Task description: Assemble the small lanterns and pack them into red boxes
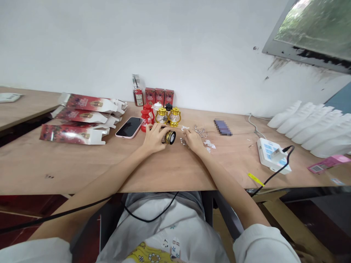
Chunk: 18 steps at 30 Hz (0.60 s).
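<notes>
In the head view, my left hand (155, 138) is closed around a small gold-and-black lantern (170, 137), tipped on its side with its round base facing right. My right hand (193, 140) rests on the table with bent fingers, touching a little pile of small metal pieces (183, 141). Whether its fingertips pinch one of them is too small to see. Just behind my left hand stand a red lantern (146, 119), two gold lanterns (174, 117), a white one (157, 106) and a black one (168, 106).
Left of the lanterns lie a phone (129, 127) and flattened red boxes (74, 134). A bottle (138, 93) and small red boxes (159, 95) stand against the wall. White paper scraps (210, 144) lie right of my hand. Further right are a power strip (271, 155) and white stacked pieces (315, 128).
</notes>
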Each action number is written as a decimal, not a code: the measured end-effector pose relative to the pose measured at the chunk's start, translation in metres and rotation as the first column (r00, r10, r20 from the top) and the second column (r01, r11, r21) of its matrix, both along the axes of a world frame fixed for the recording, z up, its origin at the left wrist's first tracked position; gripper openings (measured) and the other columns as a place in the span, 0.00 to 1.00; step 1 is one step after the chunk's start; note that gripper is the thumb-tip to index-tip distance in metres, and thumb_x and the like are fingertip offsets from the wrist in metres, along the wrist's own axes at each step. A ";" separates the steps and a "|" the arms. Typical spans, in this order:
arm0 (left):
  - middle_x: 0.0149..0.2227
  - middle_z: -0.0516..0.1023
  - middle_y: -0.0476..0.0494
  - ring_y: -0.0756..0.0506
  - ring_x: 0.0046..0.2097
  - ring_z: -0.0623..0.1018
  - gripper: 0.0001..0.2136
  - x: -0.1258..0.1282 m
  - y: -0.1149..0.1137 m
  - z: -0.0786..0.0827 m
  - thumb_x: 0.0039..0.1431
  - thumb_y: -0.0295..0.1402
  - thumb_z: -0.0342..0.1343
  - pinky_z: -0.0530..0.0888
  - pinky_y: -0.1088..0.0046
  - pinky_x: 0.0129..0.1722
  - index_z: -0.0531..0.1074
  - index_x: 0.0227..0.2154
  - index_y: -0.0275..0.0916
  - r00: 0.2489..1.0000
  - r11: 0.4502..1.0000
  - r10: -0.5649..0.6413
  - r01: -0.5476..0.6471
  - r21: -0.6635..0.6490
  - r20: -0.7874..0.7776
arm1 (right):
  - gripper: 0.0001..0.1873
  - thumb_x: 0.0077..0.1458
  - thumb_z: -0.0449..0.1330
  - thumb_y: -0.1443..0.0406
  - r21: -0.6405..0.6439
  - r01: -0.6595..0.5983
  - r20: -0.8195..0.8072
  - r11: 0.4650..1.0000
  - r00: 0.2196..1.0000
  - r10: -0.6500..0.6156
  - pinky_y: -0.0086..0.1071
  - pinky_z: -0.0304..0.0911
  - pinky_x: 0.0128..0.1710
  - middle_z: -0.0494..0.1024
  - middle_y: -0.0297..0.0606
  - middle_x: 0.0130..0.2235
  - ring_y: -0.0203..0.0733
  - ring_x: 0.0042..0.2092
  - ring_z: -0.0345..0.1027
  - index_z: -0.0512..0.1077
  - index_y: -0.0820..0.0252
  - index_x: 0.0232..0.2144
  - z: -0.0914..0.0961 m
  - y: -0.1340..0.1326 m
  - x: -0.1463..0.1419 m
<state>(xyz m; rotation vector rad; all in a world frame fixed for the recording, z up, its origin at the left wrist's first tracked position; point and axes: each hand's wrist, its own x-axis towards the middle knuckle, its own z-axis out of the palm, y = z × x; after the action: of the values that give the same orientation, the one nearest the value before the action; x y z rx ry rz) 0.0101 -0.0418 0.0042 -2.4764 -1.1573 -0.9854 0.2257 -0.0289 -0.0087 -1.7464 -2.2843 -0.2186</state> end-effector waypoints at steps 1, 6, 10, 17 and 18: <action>0.50 0.72 0.37 0.36 0.52 0.70 0.22 0.000 0.000 0.000 0.44 0.30 0.54 0.59 0.55 0.49 0.68 0.47 0.40 1.000 1.000 -0.020 0.021 -0.009 0.022 | 0.16 0.61 0.46 0.71 0.030 -0.015 -0.048 0.999 0.999 0.016 0.33 0.61 0.48 0.72 0.47 0.50 0.45 0.51 0.66 0.68 0.63 0.48 0.000 -0.001 0.000; 0.49 0.73 0.40 0.41 0.52 0.72 0.23 0.000 0.006 -0.004 0.43 0.27 0.54 0.67 0.64 0.50 0.67 0.47 0.39 0.960 0.976 -0.191 0.208 -0.065 0.206 | 0.14 0.62 0.46 0.69 0.310 -0.097 -0.318 0.946 0.927 0.199 0.33 0.62 0.44 0.75 0.43 0.42 0.42 0.43 0.69 0.71 0.61 0.42 0.000 -0.010 -0.007; 0.51 0.73 0.41 0.42 0.53 0.73 0.23 0.001 0.010 -0.009 0.44 0.26 0.55 0.69 0.65 0.53 0.66 0.48 0.39 0.910 0.949 -0.252 0.299 -0.099 0.328 | 0.10 0.62 0.49 0.65 0.511 -0.138 -0.465 0.848 0.786 0.408 0.34 0.64 0.41 0.77 0.39 0.36 0.41 0.38 0.70 0.71 0.58 0.38 0.004 -0.023 -0.016; 0.48 0.74 0.42 0.42 0.50 0.73 0.21 0.002 0.009 -0.009 0.46 0.26 0.56 0.69 0.64 0.52 0.66 0.46 0.40 0.921 0.954 -0.267 0.295 -0.060 0.283 | 0.07 0.61 0.53 0.65 0.518 -0.266 -0.553 0.813 0.621 0.555 0.36 0.65 0.44 0.76 0.37 0.36 0.40 0.41 0.70 0.71 0.56 0.34 0.012 -0.038 -0.025; 0.47 0.74 0.42 0.42 0.50 0.73 0.20 0.002 0.009 -0.009 0.46 0.27 0.56 0.69 0.64 0.51 0.66 0.45 0.40 0.924 0.955 -0.268 0.292 -0.051 0.273 | 0.07 0.60 0.54 0.65 0.516 -0.298 -0.549 0.803 0.603 0.578 0.36 0.64 0.45 0.75 0.37 0.36 0.40 0.42 0.70 0.71 0.56 0.33 0.012 -0.037 -0.026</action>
<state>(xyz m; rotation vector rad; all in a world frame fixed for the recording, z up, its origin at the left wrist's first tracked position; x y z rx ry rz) 0.0117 -0.0325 -0.0048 -2.7001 -0.9489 -1.4075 0.1992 -0.0663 0.0035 -0.7914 -1.8492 0.0918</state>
